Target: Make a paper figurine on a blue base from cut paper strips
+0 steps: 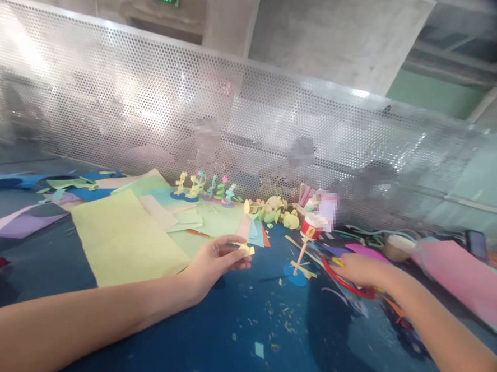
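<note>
Between the thumb and fingers of my left hand (221, 261) is a small yellow paper piece (247, 249), held over the blue table. My right hand (358, 270) reaches to the right, its fingers low over a red-handled tool (342, 281); what the fingertips hold, if anything, is too blurred to tell. A pink stick on a blue round base (296, 275) stands between the hands. Behind it is a red and white cup (312, 228). A large yellow paper sheet (127, 238) lies beyond my left forearm.
Small paper figures (196, 186) stand along a perforated metal screen (150, 96). Paper scraps (259, 350) dot the blue table (191, 346). Purple paper (23, 222) lies at the left; a pink sheet (460, 279) and a phone (476, 245) are at the right.
</note>
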Demonstrator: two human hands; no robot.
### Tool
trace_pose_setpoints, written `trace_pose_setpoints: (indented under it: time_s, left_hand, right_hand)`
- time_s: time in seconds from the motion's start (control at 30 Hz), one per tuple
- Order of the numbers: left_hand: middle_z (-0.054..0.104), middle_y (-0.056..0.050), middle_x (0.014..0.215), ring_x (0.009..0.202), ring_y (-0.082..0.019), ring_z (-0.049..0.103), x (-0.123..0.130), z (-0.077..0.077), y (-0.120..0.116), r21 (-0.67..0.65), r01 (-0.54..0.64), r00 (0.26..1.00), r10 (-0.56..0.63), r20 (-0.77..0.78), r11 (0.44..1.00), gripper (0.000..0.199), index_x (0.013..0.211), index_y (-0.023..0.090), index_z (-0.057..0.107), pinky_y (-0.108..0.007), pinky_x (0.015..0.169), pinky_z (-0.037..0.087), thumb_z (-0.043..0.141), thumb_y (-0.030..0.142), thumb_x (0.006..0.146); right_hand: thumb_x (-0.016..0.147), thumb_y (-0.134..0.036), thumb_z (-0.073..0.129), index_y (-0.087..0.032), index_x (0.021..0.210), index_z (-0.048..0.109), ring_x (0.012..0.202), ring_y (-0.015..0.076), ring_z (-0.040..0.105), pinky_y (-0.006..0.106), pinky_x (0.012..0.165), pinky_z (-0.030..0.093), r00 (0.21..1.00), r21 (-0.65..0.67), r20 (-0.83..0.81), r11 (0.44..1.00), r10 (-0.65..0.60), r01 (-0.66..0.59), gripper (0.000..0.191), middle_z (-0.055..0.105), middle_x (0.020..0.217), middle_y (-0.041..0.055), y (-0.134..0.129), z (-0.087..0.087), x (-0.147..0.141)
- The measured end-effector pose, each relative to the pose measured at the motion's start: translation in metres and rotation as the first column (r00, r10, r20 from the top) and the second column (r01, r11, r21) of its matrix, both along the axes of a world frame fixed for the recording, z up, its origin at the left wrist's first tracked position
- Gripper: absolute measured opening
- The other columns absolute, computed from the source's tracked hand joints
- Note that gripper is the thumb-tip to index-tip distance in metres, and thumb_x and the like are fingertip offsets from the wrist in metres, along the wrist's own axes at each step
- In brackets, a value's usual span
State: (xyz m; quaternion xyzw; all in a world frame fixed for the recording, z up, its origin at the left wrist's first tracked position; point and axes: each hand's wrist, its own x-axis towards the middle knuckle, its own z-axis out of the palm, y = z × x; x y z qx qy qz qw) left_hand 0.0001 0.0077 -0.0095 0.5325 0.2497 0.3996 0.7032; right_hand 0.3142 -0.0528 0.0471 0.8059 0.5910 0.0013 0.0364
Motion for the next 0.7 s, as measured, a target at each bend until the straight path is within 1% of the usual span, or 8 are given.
trace_pose_setpoints:
  time_s: [0.07,0.13,0.23,0.3,0.33,0.47,0.53,0.7]
  left_hand:
    - [0.068,-0.007,0.082,0.076,-0.016,0.065,0.0,0.001,0.0,0.0,0.007,1.0,-0.007,0.003,1.0,0.035,0.1,0.014,0.058,-0.031,0.08,0.049,0.068,0.031,0.071]
    - [0.068,-0.006,0.082,0.076,-0.016,0.065,0.001,0.002,-0.001,-0.013,0.011,1.0,-0.011,0.008,1.0,0.032,0.096,0.013,0.059,-0.03,0.079,0.049,0.069,0.03,0.071]
    - [0.069,-0.005,0.08,0.074,-0.015,0.065,0.002,0.003,-0.003,-0.03,0.022,1.0,-0.021,0.018,0.999,0.031,0.094,0.013,0.058,-0.029,0.078,0.049,0.069,0.029,0.07]
    - [0.069,-0.005,0.08,0.074,-0.015,0.066,0.002,0.003,-0.004,-0.025,0.05,0.998,-0.05,0.023,0.998,0.029,0.094,0.013,0.058,-0.029,0.077,0.049,0.069,0.029,0.071]
    - [0.069,-0.005,0.08,0.074,-0.015,0.066,0.001,0.003,-0.005,-0.016,0.073,0.997,-0.073,0.026,0.997,0.029,0.094,0.013,0.058,-0.029,0.077,0.049,0.068,0.029,0.072]
    - [0.069,-0.006,0.081,0.074,-0.015,0.066,0.0,0.003,-0.007,0.031,0.167,0.985,-0.168,0.035,0.986,0.027,0.094,0.013,0.058,-0.03,0.077,0.049,0.066,0.029,0.074]
    - [0.069,-0.006,0.08,0.074,-0.015,0.066,0.0,0.004,-0.008,0.044,0.198,0.979,-0.2,0.036,0.979,0.025,0.093,0.013,0.057,-0.029,0.076,0.049,0.066,0.028,0.075]
    - [0.068,-0.006,0.077,0.071,-0.014,0.065,0.001,0.005,-0.008,0.042,0.222,0.975,-0.223,0.019,0.974,0.024,0.092,0.013,0.056,-0.029,0.075,0.049,0.065,0.028,0.076]
  right_hand:
    - [0.068,-0.034,0.061,-0.017,0.049,0.056,0.053,0.0264,0.061,0.033,0.049,0.042,1.0,0.034,-0.021,0.999,0.011,-0.01,0.025,0.063,0.055,0.0108,-0.001,0.005,-0.008]
    - [0.075,-0.034,0.054,-0.017,0.064,0.06,0.062,0.0268,0.063,0.036,0.057,0.045,0.998,0.104,-0.044,0.994,0.042,-0.037,0.02,0.066,0.065,0.0115,-0.005,0.016,-0.024]
    - [0.087,-0.037,0.038,-0.024,0.093,0.058,0.077,0.0174,0.064,0.029,0.071,0.048,0.955,0.218,-0.212,0.963,0.207,-0.16,0.025,0.068,0.085,0.0048,-0.011,0.026,-0.065]
    - [0.087,-0.036,0.042,-0.025,0.106,0.054,0.085,0.0172,0.064,0.03,0.076,0.05,0.697,0.37,-0.569,0.893,0.436,-0.256,0.025,0.067,0.093,0.005,-0.013,0.02,-0.096]
    - [0.086,-0.035,0.044,-0.027,0.109,0.053,0.087,0.0172,0.063,0.032,0.079,0.05,0.586,0.41,-0.647,0.87,0.489,-0.273,0.026,0.066,0.096,0.0045,-0.013,0.013,-0.11]
    - [0.084,-0.03,0.05,-0.026,0.107,0.054,0.082,0.0166,0.063,0.034,0.077,0.051,0.335,0.462,-0.797,0.864,0.503,-0.198,0.024,0.064,0.095,0.0034,-0.008,-0.022,-0.144]
    - [0.082,-0.029,0.053,-0.024,0.102,0.055,0.081,0.0171,0.063,0.033,0.075,0.052,0.267,0.487,-0.816,0.859,0.512,-0.16,0.021,0.064,0.089,0.0027,-0.007,-0.034,-0.149]
    - [0.079,-0.029,0.058,-0.021,0.093,0.057,0.079,0.0165,0.06,0.029,0.068,0.05,0.27,0.565,-0.787,0.824,0.555,-0.049,0.015,0.062,0.085,0.0021,-0.009,-0.04,-0.15]
